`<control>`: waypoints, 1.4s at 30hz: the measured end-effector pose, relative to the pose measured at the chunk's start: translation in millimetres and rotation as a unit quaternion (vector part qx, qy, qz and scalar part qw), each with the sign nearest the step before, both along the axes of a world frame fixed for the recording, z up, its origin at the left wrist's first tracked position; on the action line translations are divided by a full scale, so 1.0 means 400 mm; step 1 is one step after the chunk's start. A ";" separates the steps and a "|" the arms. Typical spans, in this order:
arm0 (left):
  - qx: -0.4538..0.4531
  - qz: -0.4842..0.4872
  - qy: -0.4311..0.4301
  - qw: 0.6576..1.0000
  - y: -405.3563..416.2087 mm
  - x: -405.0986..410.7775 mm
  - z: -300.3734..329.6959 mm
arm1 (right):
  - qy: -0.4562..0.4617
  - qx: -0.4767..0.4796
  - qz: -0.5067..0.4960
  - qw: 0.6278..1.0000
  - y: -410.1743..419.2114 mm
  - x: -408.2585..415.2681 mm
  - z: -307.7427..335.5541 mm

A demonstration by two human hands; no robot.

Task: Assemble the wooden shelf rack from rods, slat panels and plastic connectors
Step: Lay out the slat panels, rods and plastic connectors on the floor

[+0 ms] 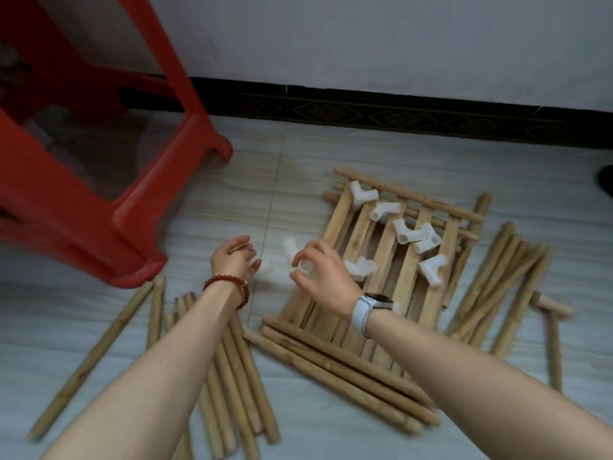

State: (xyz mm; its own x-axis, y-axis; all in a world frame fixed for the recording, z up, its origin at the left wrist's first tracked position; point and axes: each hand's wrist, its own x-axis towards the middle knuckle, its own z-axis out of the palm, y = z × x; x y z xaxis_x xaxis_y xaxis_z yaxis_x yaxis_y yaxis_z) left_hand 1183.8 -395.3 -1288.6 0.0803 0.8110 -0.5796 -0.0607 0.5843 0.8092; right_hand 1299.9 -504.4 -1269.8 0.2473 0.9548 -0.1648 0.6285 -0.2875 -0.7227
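Observation:
A stack of wooden slat panels lies on the tiled floor right of centre, with several white plastic connectors scattered on top. My right hand, with a white watch on its wrist, grips a white connector just left of the panels. My left hand, with a red bead bracelet on its wrist, hovers beside it with fingers loosely curled; blur hides whether it holds anything. Loose wooden rods lie in a bundle under my left forearm, in front of the panels, and at the right.
A red plastic stool stands at the left, its leg close to my left hand. A white wall with a dark patterned skirting runs along the back. A single rod lies at an angle at the lower left.

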 end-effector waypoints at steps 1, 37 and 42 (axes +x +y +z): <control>-0.021 0.016 -0.017 0.999 0.014 -0.015 -0.007 | 0.004 -0.009 0.003 1.000 0.034 -0.018 -0.008; 0.493 -0.620 0.410 0.451 -0.301 0.266 -0.088 | -0.295 -0.159 -0.054 0.941 -0.187 0.334 -0.089; 0.494 -0.626 0.375 0.473 -0.288 0.265 -0.088 | -0.201 -0.108 -0.080 0.970 -0.208 0.340 -0.094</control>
State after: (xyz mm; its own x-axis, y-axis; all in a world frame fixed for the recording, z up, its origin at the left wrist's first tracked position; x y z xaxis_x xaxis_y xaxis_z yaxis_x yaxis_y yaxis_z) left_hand 1289.9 -510.3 -1323.8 0.9282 0.3051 -0.2132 0.3530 -0.9031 0.2445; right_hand 1436.0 -587.7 -1307.5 0.4753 0.8530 -0.2158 0.7824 -0.5219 -0.3398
